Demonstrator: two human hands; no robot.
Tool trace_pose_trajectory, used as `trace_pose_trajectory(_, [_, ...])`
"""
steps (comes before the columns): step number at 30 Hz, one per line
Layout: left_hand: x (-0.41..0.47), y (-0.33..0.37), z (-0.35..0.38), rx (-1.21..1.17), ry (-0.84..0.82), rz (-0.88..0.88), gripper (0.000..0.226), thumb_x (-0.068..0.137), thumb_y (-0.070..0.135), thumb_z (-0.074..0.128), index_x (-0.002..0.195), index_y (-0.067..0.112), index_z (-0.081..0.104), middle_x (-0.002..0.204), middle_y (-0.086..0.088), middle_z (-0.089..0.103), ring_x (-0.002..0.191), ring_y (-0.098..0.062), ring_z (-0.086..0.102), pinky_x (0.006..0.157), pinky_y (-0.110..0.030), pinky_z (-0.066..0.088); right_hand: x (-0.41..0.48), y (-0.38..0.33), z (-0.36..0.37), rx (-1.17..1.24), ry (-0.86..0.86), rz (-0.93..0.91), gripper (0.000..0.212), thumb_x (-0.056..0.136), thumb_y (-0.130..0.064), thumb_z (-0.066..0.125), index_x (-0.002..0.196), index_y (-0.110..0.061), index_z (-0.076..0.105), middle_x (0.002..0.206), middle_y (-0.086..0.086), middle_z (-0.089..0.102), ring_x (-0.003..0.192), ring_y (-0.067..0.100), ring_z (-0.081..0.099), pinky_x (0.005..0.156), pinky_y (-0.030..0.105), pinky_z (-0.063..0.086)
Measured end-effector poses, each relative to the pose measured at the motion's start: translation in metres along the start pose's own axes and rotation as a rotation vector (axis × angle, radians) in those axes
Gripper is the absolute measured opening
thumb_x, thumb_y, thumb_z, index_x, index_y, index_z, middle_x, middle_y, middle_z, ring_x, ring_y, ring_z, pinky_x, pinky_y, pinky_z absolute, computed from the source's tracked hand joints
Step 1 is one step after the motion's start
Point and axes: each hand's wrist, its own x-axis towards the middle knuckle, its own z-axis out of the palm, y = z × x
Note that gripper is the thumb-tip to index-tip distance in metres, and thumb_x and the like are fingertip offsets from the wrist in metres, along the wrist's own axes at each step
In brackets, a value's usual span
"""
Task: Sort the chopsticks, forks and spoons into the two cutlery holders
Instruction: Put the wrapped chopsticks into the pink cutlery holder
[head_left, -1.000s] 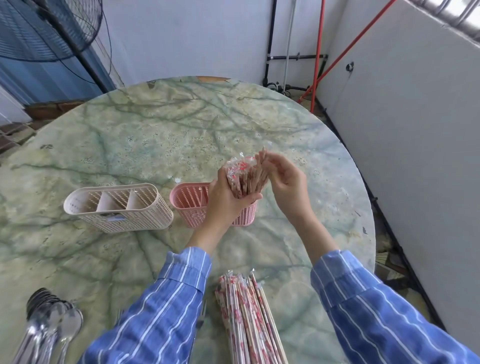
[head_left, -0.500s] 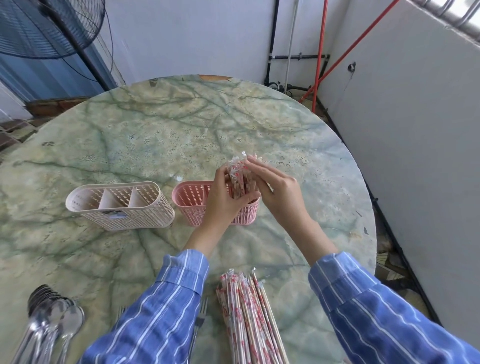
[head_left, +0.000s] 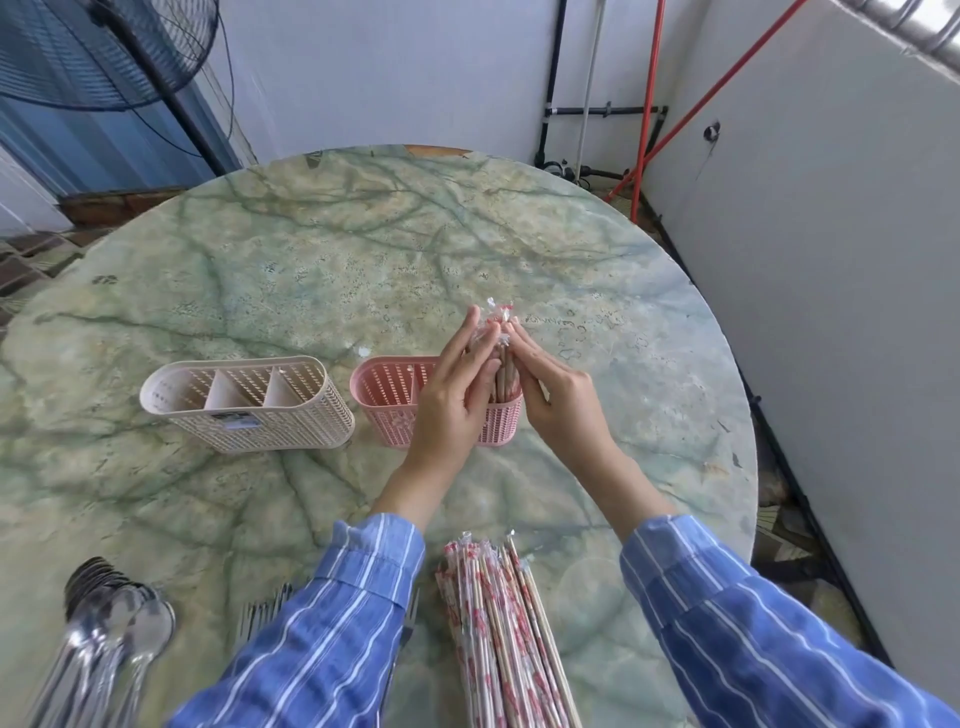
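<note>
— Changed since a second ago?

— Yes. Back then, held the chopstick bundle up in the fist of the left hand, above the pink holder. Lowered it since. Now standing in that holder's right end, wrapper tips poking up past the rim.

— Gripped at this point?

— Not any more. Flanked instead: left fingers straight and pressed together against its left side, right hand much the same on the right, fingertips touching the wrapper tops. Looks like squaring up rather than carrying.

— Meaning for the task?

— Probably a first batch of chopsticks housed. Plenty left to sort.

— Tally, please.

— Two holders, side by side around the middle of the table: the pink one, and a beige holder to its left with three compartments. Cannot count the pink one's, with hands in front. One loose pile of wrapped chopsticks at the near edge, too many to number singly. One heap of spoons at the near-left edge, several, exact count unclear. One cluster of forks beside them, mostly hidden under the left sleeve, only a few tines showing.
</note>
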Motion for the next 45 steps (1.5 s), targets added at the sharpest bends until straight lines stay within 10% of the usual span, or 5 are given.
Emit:
trace_pose_trajectory(18, [-0.237, 0.07, -0.003, 0.203, 0.019, -0.821, 0.041, 0.081, 0.019, 0.074, 0.117, 0.009, 0.056, 0.109, -0.002, 0.056, 0.101, -0.019, 0.054, 0.089, -0.039, 0.048, -0.209, -0.033, 0.009, 0.251, -0.315, 1.055, 0.04, 0.086, -0.017, 0.069, 0.124, -0.014, 0.055, 0.115, 0.004, 0.063, 0.099, 0.016, 0.062, 0.087, 0.034, 0.054])
trace_pose_trajectory(23, [-0.262, 0.098, 0.004, 0.237, -0.035, -1.14, 0.064, 0.078, 0.036, 0.075, 0.127, 0.007, 0.046, 0.122, -0.01, 0.044, 0.113, -0.022, 0.044, 0.101, -0.033, 0.037, -0.239, -0.046, 0.009, 0.195, -0.429, 1.113, 0.063, 0.075, -0.035, 0.077, 0.128, -0.013, 0.05, 0.113, 0.003, 0.061, 0.097, 0.016, 0.064, 0.084, 0.037, 0.056])
trace_pose_trajectory(27, [-0.265, 0.099, 0.005, 0.122, -0.028, -1.258, 0.068, 0.077, 0.037, 0.077, 0.129, 0.007, 0.045, 0.12, -0.007, 0.054, 0.107, -0.02, 0.055, 0.093, -0.033, 0.046, -0.236, -0.052, 0.008, 0.28, -0.468, 1.188, 0.022, 0.086, -0.019, 0.07, 0.104, -0.01, 0.06, 0.08, -0.002, 0.065, 0.059, 0.004, 0.058, 0.049, 0.016, 0.047])
trace_pose_trajectory(30, [-0.256, 0.095, 0.004, 0.034, -0.081, -1.376, 0.054, 0.079, 0.038, 0.075, 0.119, 0.009, 0.053, 0.11, -0.004, 0.064, 0.097, -0.021, 0.063, 0.083, -0.032, 0.051, -0.226, -0.059, 0.011, 0.396, -0.49, 1.243, 0.01, 0.091, -0.01, 0.06, 0.084, -0.011, 0.066, 0.077, 0.011, 0.069, 0.064, 0.018, 0.059, 0.067, 0.04, 0.056])
trace_pose_trajectory(45, [-0.236, 0.101, -0.001, -0.296, -0.079, -1.541, 0.024, 0.089, 0.019, 0.066, 0.111, 0.011, 0.059, 0.1, -0.006, 0.068, 0.091, -0.021, 0.065, 0.078, -0.033, 0.054, -0.206, -0.047, 0.01, 0.533, -0.567, 1.376, 0.023, 0.091, -0.013, 0.064, 0.097, 0.009, 0.068, 0.074, 0.015, 0.067, 0.054, 0.019, 0.064, 0.058, 0.031, 0.058])
